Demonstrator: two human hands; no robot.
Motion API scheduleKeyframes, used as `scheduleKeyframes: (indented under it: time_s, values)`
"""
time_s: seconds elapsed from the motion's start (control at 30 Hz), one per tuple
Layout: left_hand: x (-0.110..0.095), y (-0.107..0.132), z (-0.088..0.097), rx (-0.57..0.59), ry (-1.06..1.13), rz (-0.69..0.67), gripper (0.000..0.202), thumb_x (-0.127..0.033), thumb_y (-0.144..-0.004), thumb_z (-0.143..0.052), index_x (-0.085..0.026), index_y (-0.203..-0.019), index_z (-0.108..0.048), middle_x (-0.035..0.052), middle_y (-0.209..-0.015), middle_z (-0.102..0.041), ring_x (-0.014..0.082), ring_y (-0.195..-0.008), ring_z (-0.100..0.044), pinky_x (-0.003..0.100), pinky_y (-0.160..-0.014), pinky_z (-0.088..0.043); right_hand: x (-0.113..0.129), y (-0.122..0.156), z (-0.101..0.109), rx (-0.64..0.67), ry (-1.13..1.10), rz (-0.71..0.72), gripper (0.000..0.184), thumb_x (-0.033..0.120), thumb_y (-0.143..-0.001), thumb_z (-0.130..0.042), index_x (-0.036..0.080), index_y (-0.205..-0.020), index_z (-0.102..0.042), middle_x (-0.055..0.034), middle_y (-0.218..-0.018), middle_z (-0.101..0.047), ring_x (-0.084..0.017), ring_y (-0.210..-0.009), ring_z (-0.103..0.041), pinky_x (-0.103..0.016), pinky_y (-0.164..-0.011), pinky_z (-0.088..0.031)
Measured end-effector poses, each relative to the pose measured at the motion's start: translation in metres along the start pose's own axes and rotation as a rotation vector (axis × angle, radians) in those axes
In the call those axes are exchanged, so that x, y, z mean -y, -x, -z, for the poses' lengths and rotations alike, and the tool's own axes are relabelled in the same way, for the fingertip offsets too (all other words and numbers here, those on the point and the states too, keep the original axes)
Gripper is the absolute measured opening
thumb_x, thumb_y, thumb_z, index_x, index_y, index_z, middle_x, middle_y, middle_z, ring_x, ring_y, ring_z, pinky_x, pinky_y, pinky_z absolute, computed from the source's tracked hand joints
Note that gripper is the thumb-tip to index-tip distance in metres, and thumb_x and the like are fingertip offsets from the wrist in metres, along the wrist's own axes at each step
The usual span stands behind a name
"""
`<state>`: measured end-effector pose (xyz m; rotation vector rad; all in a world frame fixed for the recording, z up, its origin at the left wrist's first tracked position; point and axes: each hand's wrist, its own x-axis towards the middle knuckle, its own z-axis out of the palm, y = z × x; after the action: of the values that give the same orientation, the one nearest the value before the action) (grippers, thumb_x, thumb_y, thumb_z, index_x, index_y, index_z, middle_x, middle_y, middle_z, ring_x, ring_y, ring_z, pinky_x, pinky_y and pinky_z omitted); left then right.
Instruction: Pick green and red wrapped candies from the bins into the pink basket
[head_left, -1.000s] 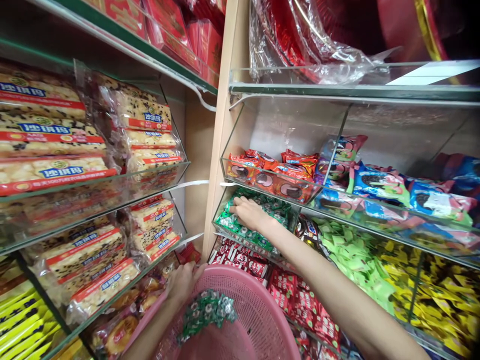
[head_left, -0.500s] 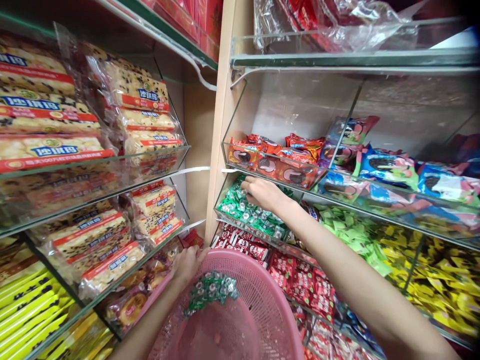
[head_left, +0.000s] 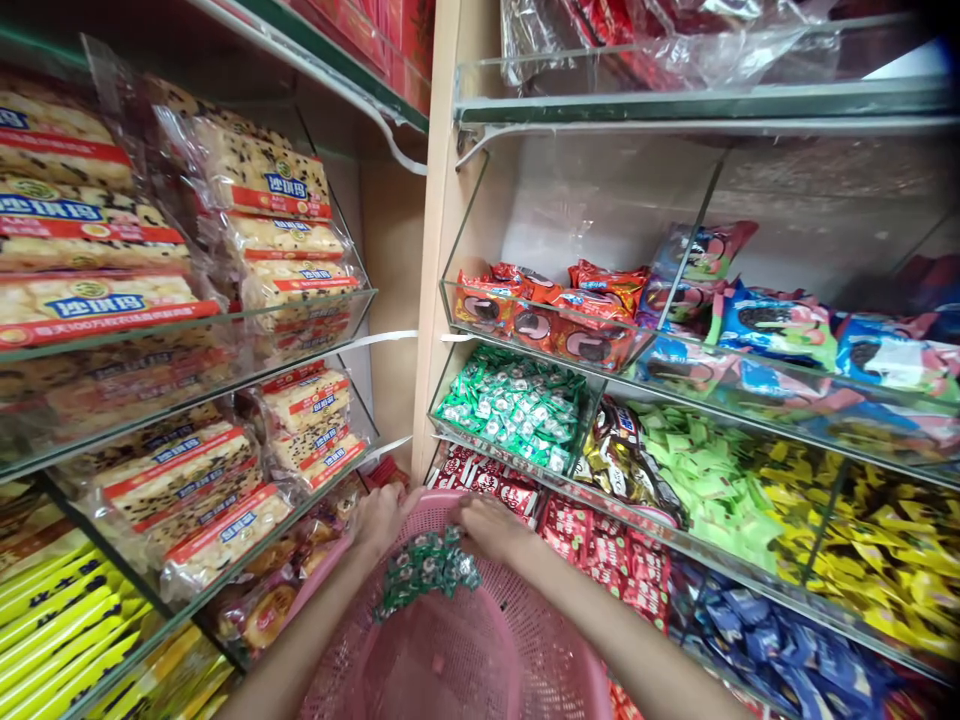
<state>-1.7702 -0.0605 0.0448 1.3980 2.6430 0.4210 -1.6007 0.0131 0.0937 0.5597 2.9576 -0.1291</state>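
Note:
My left hand (head_left: 377,518) grips the far rim of a pink plastic basket (head_left: 480,660) low in the middle. Inside the basket lies a small pile of green wrapped candies (head_left: 424,572). My right hand (head_left: 491,527) hovers over the basket's far edge, fingers curled down against the pile; what it holds, if anything, is hidden. Just above, a glass bin (head_left: 517,405) on the shelf is full of the same green candies.
Glass shelves surround me. On the left are stacked packs of rice cakes (head_left: 270,180) and yellow packets (head_left: 52,620). To the right sit red biscuit packs (head_left: 555,320), blue cookie packs (head_left: 780,335), light green sweets (head_left: 705,480), yellow sweets (head_left: 892,540) and red candies (head_left: 615,560).
My right hand has left the green candy bin and come down to the pile in the basket. The left hand stays on the rim. The view has tilted down slightly.

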Motion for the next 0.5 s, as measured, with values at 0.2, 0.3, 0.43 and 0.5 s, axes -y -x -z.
scheduleKeyframes:
  time_s: [0.2,0.3,0.43,0.5]
  values:
    - [0.005,-0.002,-0.001,-0.017,0.005,-0.004,0.064,-0.070,-0.077,-0.022,-0.022,-0.083,-0.064,0.0097,-0.082,-0.069,0.0239,-0.080,-0.063,0.028,-0.065,-0.038,0.011,0.004,-0.023,0.090,0.031,-0.141,0.025,0.010,-0.074,-0.051,0.010,-0.095,-0.063,-0.0130,-0.098,-0.064,-0.022,-0.093,-0.058,-0.030,-0.079,-0.044]
    - [0.005,-0.003,-0.002,-0.016,-0.003,-0.001,0.064,-0.070,-0.077,-0.022,-0.022,-0.082,-0.064,0.0100,-0.082,-0.069,0.0241,-0.080,-0.063,0.028,-0.065,-0.039,0.012,0.004,-0.033,0.085,0.005,-0.154,0.027,0.008,-0.074,-0.050,0.010,-0.099,-0.061,-0.0128,-0.100,-0.064,-0.022,-0.095,-0.058,-0.031,-0.082,-0.044]
    - [0.002,-0.004,-0.004,-0.014,-0.008,0.008,0.064,-0.070,-0.076,-0.024,-0.020,-0.085,-0.065,0.0114,-0.085,-0.069,0.0245,-0.081,-0.064,0.028,-0.066,-0.040,0.010,0.003,-0.041,0.081,-0.008,-0.161,0.027,0.009,-0.075,-0.051,0.011,-0.100,-0.060,-0.0129,-0.099,-0.064,-0.024,-0.096,-0.058,-0.032,-0.082,-0.045]
    - [0.001,-0.005,-0.004,-0.002,-0.012,-0.004,0.063,-0.069,-0.077,-0.024,-0.021,-0.085,-0.065,0.0117,-0.085,-0.069,0.0258,-0.082,-0.064,0.029,-0.067,-0.041,0.010,0.003,-0.044,0.072,-0.011,-0.154,0.029,0.008,-0.076,-0.050,0.011,-0.103,-0.059,-0.0120,-0.100,-0.064,-0.023,-0.097,-0.057,-0.031,-0.083,-0.045]
